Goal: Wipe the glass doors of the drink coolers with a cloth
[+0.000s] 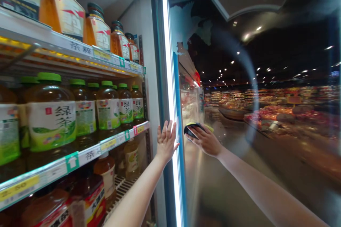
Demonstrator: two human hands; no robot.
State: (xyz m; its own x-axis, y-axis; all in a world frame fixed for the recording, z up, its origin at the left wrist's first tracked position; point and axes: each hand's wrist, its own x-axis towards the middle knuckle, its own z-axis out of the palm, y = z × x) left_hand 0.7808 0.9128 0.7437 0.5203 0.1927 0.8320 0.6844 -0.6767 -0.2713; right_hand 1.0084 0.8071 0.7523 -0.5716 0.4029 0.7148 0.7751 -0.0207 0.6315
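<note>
My right hand (206,142) presses a black and yellow cleaning pad (189,127) flat to the glass door (223,181), close to the door's left edge. Its fingers lie over the pad and hide part of it. My left hand (166,141) has its fingers stretched upward and rests at the door frame, by the bright vertical light strip (168,78). Nothing is in that hand. A curved hazy smear (252,78) shows on the glass to the right of the pad.
Left of the frame, the cooler's shelves carry green-capped tea bottles (52,113), amber bottles (65,14) above and red-labelled bottles (94,195) below. Price tags line the shelf edge (87,154). Through the glass, blurred store displays (282,113) stand at the right.
</note>
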